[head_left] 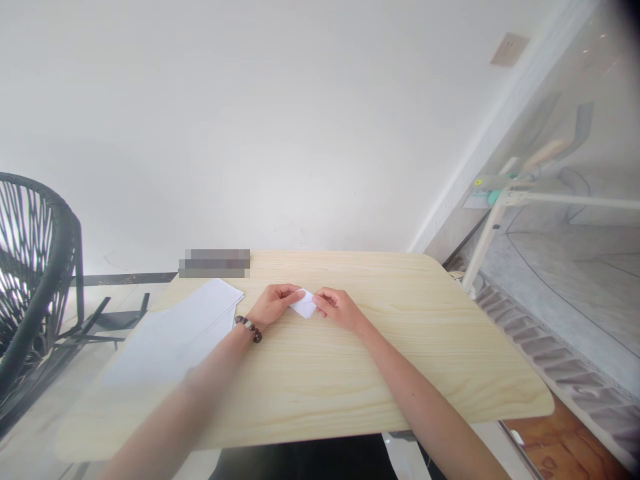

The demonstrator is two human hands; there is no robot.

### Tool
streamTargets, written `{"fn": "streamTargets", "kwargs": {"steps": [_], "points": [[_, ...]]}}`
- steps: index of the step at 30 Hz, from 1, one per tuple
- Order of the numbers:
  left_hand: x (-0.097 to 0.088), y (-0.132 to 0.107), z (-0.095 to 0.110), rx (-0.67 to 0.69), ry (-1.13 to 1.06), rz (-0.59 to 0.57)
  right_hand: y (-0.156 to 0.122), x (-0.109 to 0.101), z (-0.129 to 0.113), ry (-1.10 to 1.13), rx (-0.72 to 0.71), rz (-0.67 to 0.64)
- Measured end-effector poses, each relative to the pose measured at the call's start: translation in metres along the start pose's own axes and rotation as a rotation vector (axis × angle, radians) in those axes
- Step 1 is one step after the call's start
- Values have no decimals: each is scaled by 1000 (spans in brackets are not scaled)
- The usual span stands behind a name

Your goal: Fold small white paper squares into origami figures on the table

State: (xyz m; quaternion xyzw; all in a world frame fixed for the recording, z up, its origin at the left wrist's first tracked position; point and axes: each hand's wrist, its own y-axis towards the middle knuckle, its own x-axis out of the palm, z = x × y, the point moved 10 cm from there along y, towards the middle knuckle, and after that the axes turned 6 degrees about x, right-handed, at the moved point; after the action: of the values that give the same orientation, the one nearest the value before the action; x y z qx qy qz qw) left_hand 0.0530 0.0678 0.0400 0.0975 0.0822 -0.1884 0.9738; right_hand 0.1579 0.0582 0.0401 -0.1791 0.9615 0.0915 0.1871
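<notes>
Folded white paper (pixel 304 308) in the fingertip grip of left hand (pixel 273 303) and right hand (pixel 341 309), over round-cornered, wood-grained table (pixel 410 287).

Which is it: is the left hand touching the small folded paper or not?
Touching: the head view shows the left hand with its thumb lying on the folded paper.

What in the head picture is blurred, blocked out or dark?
Head view: haze softening the left forearm and nearby paper sheets; head view: pixelation over the table, far left; head view: dark top-right corner; head view: folded paper readable in outline.
</notes>
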Motion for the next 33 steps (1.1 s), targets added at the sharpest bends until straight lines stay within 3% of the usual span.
{"fn": "streamTargets", "kwargs": {"steps": [5, 13, 22, 33], "points": [[0, -2, -2, -31, 46, -28, -2, 3, -8, -40, -40, -27], [4, -1, 6, 13, 95, -12, 0, 0, -1, -67, -25, 14], [4, -3, -1, -45, 7, -59, -1, 3, -5, -70, -35, -11], [1, -2, -6, -65, -21, -14, 0, 0, 1, -21, 0, 12]]}}
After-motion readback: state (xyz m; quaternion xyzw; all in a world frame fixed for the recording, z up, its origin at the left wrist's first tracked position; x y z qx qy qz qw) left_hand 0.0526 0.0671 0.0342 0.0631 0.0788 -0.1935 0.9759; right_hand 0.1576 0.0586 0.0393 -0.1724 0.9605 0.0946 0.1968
